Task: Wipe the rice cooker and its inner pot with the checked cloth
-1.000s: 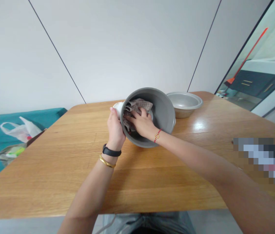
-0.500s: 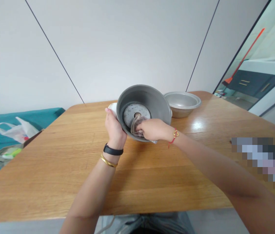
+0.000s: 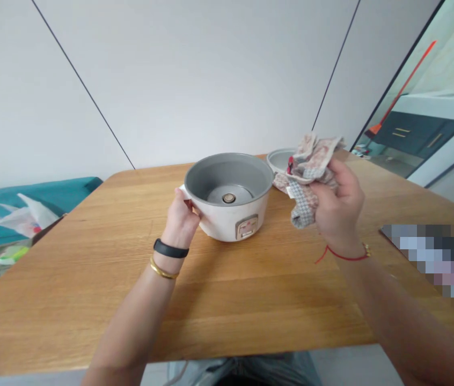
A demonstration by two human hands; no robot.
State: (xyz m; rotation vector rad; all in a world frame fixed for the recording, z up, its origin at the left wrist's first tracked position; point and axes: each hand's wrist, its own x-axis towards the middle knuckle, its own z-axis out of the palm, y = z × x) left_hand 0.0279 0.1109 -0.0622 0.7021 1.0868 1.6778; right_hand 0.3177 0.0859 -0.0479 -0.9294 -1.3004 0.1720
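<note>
A white rice cooker body point(image 3: 214, 220) with a grey inside stands almost upright on the wooden table point(image 3: 130, 300); its heating plate shows at the bottom. My left hand point(image 3: 181, 217) grips it by the handle on its left side. In my right hand point(image 3: 339, 209) is a crumpled, patterned cloth point(image 3: 305, 206), raised to the right of the cooker. Behind the cloth, partly hidden by it, sits a grey inner pot point(image 3: 279, 159).
A pixelated flat item point(image 3: 432, 262) lies at the table's right side. Left of the table, a white plastic bag point(image 3: 29, 214) rests on a teal surface point(image 3: 70, 190). A pale wall point(image 3: 211, 80) rises behind the table, and an orange broom point(image 3: 406, 88) leans at the far right.
My right hand has come out of the cooker with the cloth and moved right. The cooker, tilted towards me before, has swung down to nearly upright, with my left hand still on it.
</note>
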